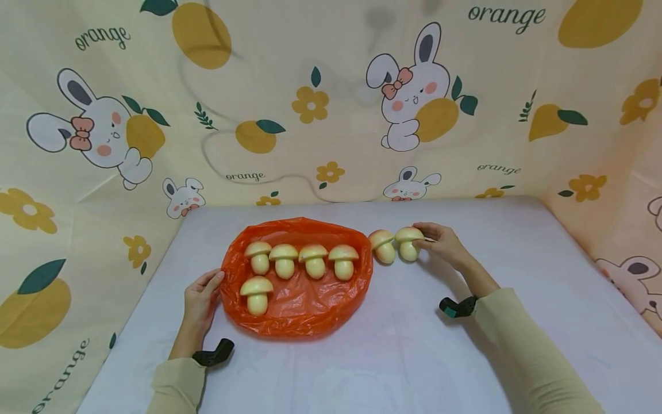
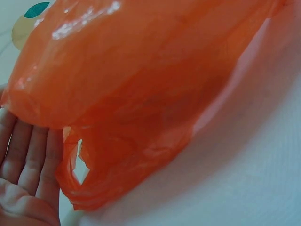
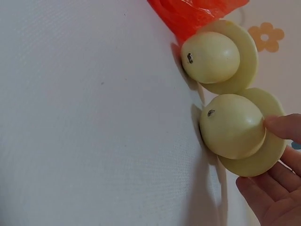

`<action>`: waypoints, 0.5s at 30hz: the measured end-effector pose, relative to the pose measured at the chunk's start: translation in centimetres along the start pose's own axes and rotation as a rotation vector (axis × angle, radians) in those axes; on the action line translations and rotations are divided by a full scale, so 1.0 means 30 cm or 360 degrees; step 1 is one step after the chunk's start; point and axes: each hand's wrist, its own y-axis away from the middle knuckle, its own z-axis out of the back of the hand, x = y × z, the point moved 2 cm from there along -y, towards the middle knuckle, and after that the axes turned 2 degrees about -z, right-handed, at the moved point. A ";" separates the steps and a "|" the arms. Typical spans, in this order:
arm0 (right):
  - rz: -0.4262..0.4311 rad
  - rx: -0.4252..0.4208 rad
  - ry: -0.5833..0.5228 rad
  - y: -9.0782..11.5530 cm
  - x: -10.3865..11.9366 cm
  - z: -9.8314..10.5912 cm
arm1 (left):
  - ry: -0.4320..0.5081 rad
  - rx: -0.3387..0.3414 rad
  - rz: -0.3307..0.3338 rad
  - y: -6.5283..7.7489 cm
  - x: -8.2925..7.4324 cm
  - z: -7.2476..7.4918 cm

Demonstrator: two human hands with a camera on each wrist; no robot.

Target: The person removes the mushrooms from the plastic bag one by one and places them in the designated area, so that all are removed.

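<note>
My right hand (image 1: 442,244) grips a mushroom-shaped model (image 1: 410,244), pale yellow with a rounded cap, which sits on the table. In the right wrist view, the thumb (image 3: 284,127) lies on its stem side, with the fingers under the cap. A second mushroom model (image 1: 383,246) leans right beside it, close to the bag. My left hand (image 1: 200,297) pinches the left rim of an orange-red plastic bag (image 1: 305,329), spread open on the table. Inside stand several more mushroom models (image 1: 256,295): a row across the back and one at front left.
A white cloth covers the table (image 1: 393,356). Behind it hangs a cream curtain (image 1: 331,63) printed with rabbits and oranges, which also runs along both sides. A black wrist camera (image 1: 457,307) is strapped to the right forearm, and another camera (image 1: 214,352) to the left.
</note>
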 end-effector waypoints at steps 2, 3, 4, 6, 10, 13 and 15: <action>0.0011 -0.0006 -0.0007 0.001 0.000 0.000 | -0.0007 -0.0003 0.0005 0.000 0.000 -0.001; 0.0014 -0.0009 -0.0009 0.001 0.001 0.001 | -0.0011 -0.0007 0.0007 0.000 0.000 -0.001; 0.0017 -0.0011 -0.0006 0.002 0.002 0.001 | -0.0016 -0.0010 0.0008 0.000 0.000 -0.001; 0.0018 -0.0011 -0.0003 0.002 0.004 0.002 | -0.0018 -0.0012 0.0005 0.000 0.000 -0.002; 0.0018 -0.0016 0.0009 0.003 0.006 0.006 | -0.0005 -0.0013 -0.0001 0.001 -0.001 -0.003; 0.0026 -0.0031 0.0027 0.002 0.009 0.013 | 0.0003 -0.0016 0.0003 0.001 -0.001 -0.002; 0.0035 -0.0039 0.0035 0.001 0.012 0.019 | -0.0001 -0.0017 0.0004 0.001 -0.001 -0.002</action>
